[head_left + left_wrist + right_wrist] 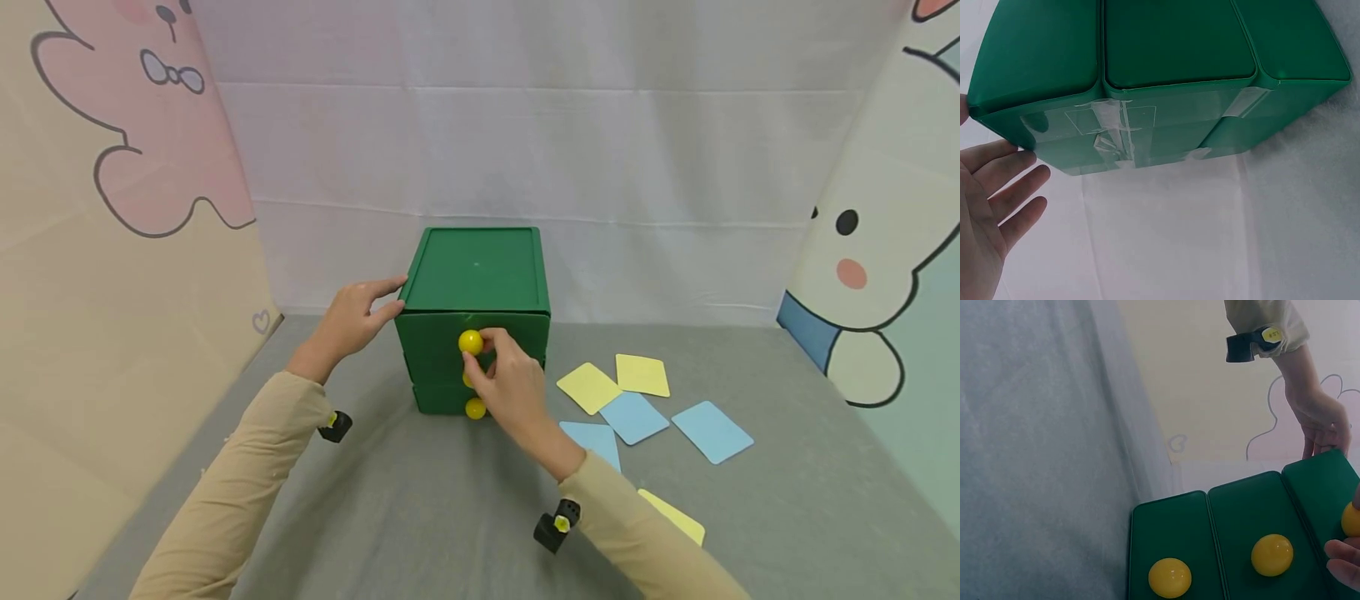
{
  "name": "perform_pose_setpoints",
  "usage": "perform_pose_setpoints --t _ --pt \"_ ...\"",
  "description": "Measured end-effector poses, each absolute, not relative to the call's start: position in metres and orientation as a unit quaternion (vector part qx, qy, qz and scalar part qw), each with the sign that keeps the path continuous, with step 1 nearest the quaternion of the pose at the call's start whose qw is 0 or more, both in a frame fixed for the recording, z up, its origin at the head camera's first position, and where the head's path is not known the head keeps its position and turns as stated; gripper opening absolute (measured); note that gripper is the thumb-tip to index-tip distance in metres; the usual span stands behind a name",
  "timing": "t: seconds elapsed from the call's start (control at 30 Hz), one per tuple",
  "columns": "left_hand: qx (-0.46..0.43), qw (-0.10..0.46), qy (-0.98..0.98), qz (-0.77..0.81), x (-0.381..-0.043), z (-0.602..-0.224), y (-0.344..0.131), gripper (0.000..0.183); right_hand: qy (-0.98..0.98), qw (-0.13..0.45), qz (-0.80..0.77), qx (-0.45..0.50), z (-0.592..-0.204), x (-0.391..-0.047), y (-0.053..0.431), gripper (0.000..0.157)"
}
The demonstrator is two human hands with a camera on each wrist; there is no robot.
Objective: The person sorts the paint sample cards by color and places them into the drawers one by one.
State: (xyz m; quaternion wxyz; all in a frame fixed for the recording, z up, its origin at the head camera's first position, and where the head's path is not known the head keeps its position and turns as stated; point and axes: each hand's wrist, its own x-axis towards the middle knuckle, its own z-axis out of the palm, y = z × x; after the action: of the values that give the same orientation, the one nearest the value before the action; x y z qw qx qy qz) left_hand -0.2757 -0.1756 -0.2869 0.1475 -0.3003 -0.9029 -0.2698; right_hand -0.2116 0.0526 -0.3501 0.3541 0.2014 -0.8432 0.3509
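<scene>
A green cabinet (480, 267) of three stacked drawers stands in the middle, each drawer front bearing a round yellow knob. With thumb and forefinger my right hand (517, 383) pinches the top knob (470, 341). Below it, the middle knob (467, 380) is mostly hidden by that hand in the head view, while the bottom knob (476, 408) shows. My left hand (348, 325) touches the cabinet's upper left edge. In the left wrist view its fingers (1022, 187) are spread and fairly straight beside the taped side wall (1172, 134). All drawers look closed.
Yellow cards (642, 375) and blue cards (712, 432) lie scattered on the grey cloth (420, 517) to the right, one partly under my right forearm. A white curtain (637, 167) hangs behind the cabinet. Cartoon-printed panels (172, 333) flank both sides.
</scene>
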Motion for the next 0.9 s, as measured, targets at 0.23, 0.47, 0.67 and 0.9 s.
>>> perform_pose_setpoints --t 0.23,0.47,0.67,0.9 --pt "-0.297 0.146 -0.904 -0.27 -0.2763 -0.2872 -0.1751 0.043 -0.848 0.348 0.351 0.192 -0.3495 -0.2159 0.0516 0.024" --pt "-0.297 0.143 -0.904 -0.271 -0.2774 -0.2884 -0.1755 0.043 -0.85 0.348 0.349 0.188 -0.3497 -0.218 0.0507 0.024" --pt "-0.292 0.138 -0.906 -0.275 -0.2767 -0.288 -0.1744 0.043 -0.846 0.353 0.354 0.187 -0.3507 -0.2196 0.0505 0.025" --pt "-0.293 0.145 -0.904 -0.276 -0.2767 -0.2895 -0.1745 0.042 -0.842 0.338 0.379 0.181 -0.352 -0.2194 0.0506 0.026"
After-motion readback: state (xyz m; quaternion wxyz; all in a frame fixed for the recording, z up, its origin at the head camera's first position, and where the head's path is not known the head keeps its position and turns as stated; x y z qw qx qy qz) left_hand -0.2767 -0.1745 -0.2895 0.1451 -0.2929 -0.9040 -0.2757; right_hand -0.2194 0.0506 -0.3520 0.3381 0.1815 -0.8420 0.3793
